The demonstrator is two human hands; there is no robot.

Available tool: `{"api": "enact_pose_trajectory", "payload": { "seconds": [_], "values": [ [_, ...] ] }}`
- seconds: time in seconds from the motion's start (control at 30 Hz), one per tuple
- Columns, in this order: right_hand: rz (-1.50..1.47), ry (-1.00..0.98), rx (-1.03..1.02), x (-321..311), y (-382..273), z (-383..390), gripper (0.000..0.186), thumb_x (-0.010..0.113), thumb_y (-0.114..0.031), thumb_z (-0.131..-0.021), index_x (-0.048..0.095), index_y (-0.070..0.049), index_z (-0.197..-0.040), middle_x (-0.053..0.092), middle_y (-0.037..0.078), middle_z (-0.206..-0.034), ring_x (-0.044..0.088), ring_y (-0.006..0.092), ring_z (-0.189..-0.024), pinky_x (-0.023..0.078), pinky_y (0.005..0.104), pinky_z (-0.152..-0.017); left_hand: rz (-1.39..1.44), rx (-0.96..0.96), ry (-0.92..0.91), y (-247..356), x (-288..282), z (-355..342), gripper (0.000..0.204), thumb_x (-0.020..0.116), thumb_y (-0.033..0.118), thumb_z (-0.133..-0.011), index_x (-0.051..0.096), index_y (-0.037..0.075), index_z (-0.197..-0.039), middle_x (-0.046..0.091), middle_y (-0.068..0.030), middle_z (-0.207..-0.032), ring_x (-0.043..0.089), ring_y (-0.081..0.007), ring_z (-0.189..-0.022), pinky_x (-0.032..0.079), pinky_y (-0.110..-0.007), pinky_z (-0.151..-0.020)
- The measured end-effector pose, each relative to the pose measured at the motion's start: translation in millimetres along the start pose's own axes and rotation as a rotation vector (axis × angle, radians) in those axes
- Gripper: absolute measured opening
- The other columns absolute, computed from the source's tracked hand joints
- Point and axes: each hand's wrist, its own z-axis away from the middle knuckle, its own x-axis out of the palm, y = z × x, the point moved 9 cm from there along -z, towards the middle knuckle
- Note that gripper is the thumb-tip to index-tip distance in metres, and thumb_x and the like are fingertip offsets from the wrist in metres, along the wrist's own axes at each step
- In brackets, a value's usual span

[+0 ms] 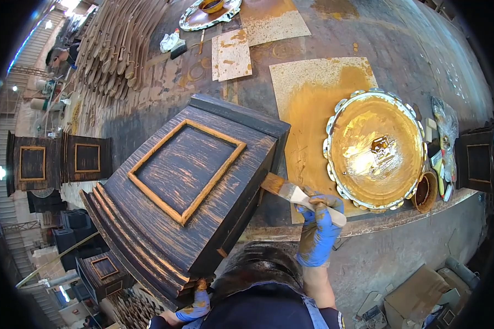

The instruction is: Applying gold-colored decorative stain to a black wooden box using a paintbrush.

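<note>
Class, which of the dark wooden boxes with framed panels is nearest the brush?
The large slanted box in mid-picture: the right hand holds the brush at its right side. Other boxes look smaller, farther off toward the left and right edges.

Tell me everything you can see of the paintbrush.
The paintbrush is flat, with a pale handle, a light band and brown-stained bristles. It slants, bristles toward the left, by the side of the dark wooden box; whether they touch is unclear. The right hand, in a stained blue glove, grips its handle.
</note>
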Motion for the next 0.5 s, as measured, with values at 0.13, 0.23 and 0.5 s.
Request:
{"api": "enact_pose_trajectory", "payload": {
  "seconds": [0.13, 0.23, 0.5],
  "values": [
    [0.007, -0.036, 0.009, 3, 0, -1, 0.015, 0.055, -0.011, -0.08, 0.046, -0.004, -0.091, 0.051, 0.008, -0.087, 0.054, 0.0174, -0.085, 0.05, 0.0257, -0.07, -0.014, 0.007, 0.003, -4, -2, 1, 0.032, 0.049, 0.006, -0.078, 0.05, 0.003, -0.11, 0.052, -0.0081, -0.108, 0.05, -0.0168, -0.098, 0.04, -0.027, -0.082],
    [-0.007, -0.014, -0.012, 0, -2, -1, 0.016, 0.055, -0.011, -0.08, 0.046, -0.003, -0.09, 0.051, 0.008, -0.087, 0.054, 0.0168, -0.081, 0.05, 0.0259, -0.069, -0.021, 0.009, 0.004, -9, -5, 3, 0.033, 0.049, 0.005, -0.077, 0.049, 0.004, -0.11, 0.052, -0.0078, -0.109, 0.05, -0.017, -0.099, 0.039, -0.027, -0.083],
    [-0.008, -0.031, -0.05, 4, -6, 3, 0.016, 0.055, -0.012, -0.08, 0.046, -0.004, -0.09, 0.052, 0.009, -0.086, 0.054, 0.0167, -0.08, 0.05, 0.0273, -0.068, -0.174, 0.098, 0.02, 15, -1, 4, 0.039, 0.037, 0.028, -0.085, 0.046, 0.004, -0.115, 0.053, -0.0107, -0.109, 0.052, -0.02, -0.099, 0.042, -0.032, -0.083]
  ]
}}
